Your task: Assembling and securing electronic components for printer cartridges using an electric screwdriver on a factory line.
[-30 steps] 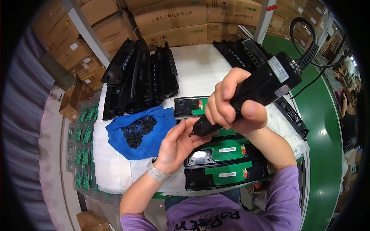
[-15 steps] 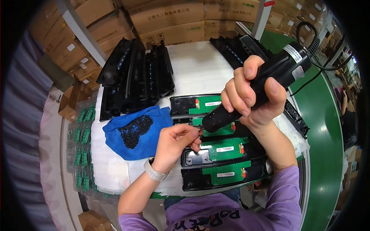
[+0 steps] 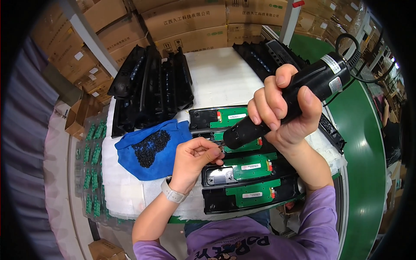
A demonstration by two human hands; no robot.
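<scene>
My right hand (image 3: 281, 104) is wrapped round a black corded electric screwdriver (image 3: 312, 80), tilted with its nose down to the left. At that nose, my left hand (image 3: 197, 158) pinches with thumb and forefinger; a small dark bit or screw shows there, too small to tell which. Beneath both hands lie several black plastic panels (image 3: 208, 193) in a column, each bearing a green circuit board (image 3: 251, 167) with a white label. The second panel from the back is partly covered by the hands and screwdriver. Left of my left hand, a pile of small black screws (image 3: 149, 149) rests on a blue cloth (image 3: 125, 145).
Black plastic housings (image 3: 149, 86) are stacked at the back left, with more housings (image 3: 260, 58) at the back right. Trays of small green boards (image 3: 93, 173) stand along the left table edge. Cardboard boxes (image 3: 186, 21) line the back. The screwdriver's cable (image 3: 353, 52) loops at upper right.
Both hands and the screwdriver nose have shifted very slightly left, much as the whole view has. The grips look the same.
</scene>
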